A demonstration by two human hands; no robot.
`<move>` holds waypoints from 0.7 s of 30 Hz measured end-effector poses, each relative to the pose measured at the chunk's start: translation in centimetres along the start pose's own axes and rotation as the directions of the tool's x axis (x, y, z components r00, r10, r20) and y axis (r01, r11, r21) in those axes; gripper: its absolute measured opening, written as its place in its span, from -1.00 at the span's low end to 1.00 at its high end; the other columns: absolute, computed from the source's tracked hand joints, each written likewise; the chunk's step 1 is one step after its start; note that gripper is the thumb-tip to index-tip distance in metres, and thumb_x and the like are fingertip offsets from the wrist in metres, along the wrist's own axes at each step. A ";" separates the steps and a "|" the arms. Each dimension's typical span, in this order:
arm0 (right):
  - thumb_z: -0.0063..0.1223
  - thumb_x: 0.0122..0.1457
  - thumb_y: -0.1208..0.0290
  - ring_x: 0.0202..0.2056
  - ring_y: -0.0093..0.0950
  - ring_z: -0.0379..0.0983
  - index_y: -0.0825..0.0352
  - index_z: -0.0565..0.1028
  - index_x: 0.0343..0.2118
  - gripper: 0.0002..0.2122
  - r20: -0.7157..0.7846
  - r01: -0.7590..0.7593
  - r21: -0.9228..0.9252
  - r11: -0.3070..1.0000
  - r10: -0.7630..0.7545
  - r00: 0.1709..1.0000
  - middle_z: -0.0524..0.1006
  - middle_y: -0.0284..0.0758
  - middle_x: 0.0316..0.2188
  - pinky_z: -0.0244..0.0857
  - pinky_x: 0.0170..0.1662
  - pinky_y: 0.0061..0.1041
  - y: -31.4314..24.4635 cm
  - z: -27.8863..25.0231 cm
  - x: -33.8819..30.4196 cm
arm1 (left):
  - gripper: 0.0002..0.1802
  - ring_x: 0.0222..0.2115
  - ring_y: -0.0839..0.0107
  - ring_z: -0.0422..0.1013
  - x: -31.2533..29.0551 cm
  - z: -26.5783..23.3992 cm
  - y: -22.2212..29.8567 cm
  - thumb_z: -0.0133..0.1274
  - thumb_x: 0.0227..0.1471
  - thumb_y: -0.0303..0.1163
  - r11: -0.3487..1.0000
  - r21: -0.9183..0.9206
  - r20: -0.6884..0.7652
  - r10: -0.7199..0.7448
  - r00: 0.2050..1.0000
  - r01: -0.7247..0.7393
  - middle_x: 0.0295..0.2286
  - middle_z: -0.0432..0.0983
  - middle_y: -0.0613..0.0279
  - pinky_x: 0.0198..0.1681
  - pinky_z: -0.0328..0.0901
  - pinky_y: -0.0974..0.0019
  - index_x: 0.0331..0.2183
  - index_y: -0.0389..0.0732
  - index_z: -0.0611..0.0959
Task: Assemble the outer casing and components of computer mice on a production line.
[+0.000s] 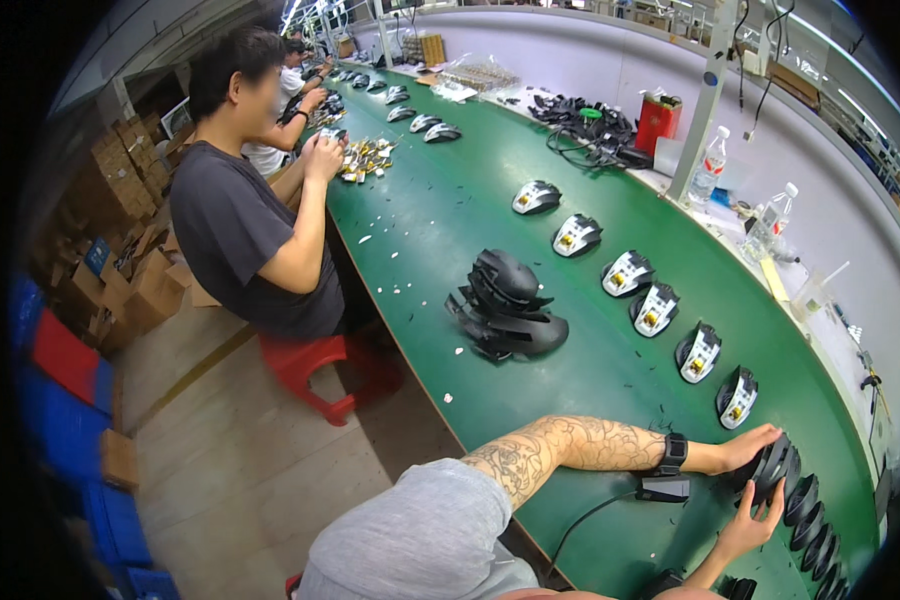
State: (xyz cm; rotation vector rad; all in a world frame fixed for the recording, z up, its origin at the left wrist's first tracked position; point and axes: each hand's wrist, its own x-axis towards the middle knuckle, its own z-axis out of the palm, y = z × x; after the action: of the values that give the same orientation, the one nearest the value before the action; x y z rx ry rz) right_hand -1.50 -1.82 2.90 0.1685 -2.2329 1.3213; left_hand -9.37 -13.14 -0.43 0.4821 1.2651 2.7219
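Observation:
At the far right of the bench, my left hand (746, 449) reaches across and its fingers close on a black computer mouse shell (773, 466). My right hand (748, 526) comes up from the lower edge, with its fingers curled against the near side of the same shell. The held piece looks layered; I cannot tell whether it is one shell or several pressed together. Beside it, a row of black mouse shells (811, 535) curves down to the right rim. A line of mice with white inner parts (737, 397) runs away from my left hand along the bench.
A stack of black shells (510, 305) stands mid-bench. By my left forearm lies a black box (663, 488) with a cable. Bottles (770, 215), a red container (658, 123) and a cable heap (588, 125) line the back ledge. A co-worker (245, 195) sits on a red stool (315, 375).

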 end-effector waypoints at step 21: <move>-0.31 0.26 0.12 0.00 -0.37 0.23 0.37 0.19 0.10 -0.53 0.163 -0.325 0.534 0.780 0.283 0.945 0.26 -0.21 0.03 0.05 0.09 -0.43 5.3 0.9 -0.3 | -0.09 -0.15 0.43 0.24 -0.7 0.6 1.6 0.33 -0.35 -0.41 0.998 0.040 -0.114 -0.043 0.993 0.048 -0.18 0.30 0.20 -0.03 0.18 0.35 0.03 -0.26 0.18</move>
State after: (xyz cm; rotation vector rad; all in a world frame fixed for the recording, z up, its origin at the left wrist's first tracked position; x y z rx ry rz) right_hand -3.49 0.11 -1.72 0.0614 -1.9184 2.1632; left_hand -8.46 -13.85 0.98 0.3028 1.3457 2.7234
